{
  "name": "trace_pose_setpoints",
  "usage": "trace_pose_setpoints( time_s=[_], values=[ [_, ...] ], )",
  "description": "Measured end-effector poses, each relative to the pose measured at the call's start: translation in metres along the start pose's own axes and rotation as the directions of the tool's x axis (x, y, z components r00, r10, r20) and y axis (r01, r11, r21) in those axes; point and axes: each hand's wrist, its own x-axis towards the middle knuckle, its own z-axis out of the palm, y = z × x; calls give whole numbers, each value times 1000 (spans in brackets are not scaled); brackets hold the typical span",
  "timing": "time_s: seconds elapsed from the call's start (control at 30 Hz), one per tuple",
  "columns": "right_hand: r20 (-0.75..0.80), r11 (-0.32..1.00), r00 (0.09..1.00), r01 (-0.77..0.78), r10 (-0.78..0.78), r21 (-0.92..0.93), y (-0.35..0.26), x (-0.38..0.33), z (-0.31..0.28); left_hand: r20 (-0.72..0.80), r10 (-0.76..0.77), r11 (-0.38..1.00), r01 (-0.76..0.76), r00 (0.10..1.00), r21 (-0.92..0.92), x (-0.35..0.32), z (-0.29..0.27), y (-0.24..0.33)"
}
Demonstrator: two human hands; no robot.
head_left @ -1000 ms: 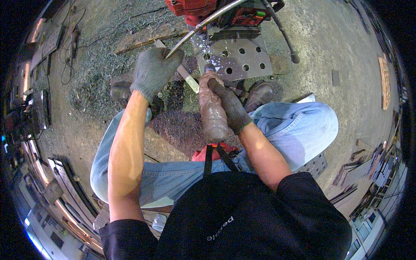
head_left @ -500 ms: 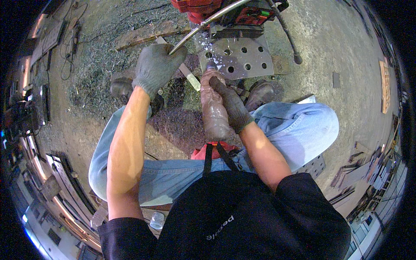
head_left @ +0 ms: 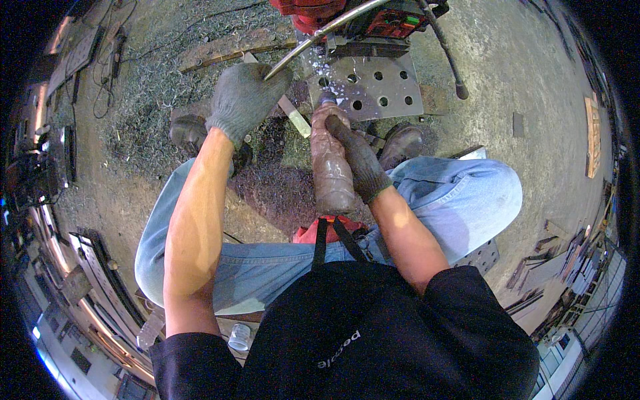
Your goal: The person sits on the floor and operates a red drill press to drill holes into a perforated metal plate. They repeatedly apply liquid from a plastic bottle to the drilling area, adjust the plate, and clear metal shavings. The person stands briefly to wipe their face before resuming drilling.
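My left hand, in a grey knit glove, is wrapped round the end of a long metal lever. The lever slants up to a red and black machine, which looks like a drill and is cut off by the top edge. My right hand, in a darker glove, grips a dented plastic bottle of brownish liquid. Its nozzle points at a steel plate with several round holes under the machine. White liquid drops show between the nozzle and the machine.
Metal shavings cover the floor at the left. A flat bar lies between my boots, beside the plate. A second lever with a dark knob sticks out to the right. Metal offcuts lie at the far right.
Very little differs. The whole scene sits slightly shifted in the picture, and the white drops near the nozzle have a different pattern. Both hands keep their hold.
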Motion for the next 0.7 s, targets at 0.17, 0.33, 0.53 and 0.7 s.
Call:
trace_pose_setpoints(
  time_s=[0.17, 0.33, 0.53, 0.7],
  values=[
    [-43, 999, 999, -35, 33, -41, -6, -4, 6, 34, -33, 999, 32, 999, 37, 0, -2, 3],
    [-29, 998, 999, -18, 16, -61, -2, 2, -4, 31, -24, 1000, 24, 999, 15, 2, -1, 5],
    [-35, 990, 999, -22, 17, -137, -6, 0, 0, -16, -39, 997, 38, 999, -62, 1, 3, -1],
    [-39, 910, 995, 70, -94, -409, -20, -12, 3, -39, -43, 999, 42, 998, -27, 1, 5, 0]
  ],
)
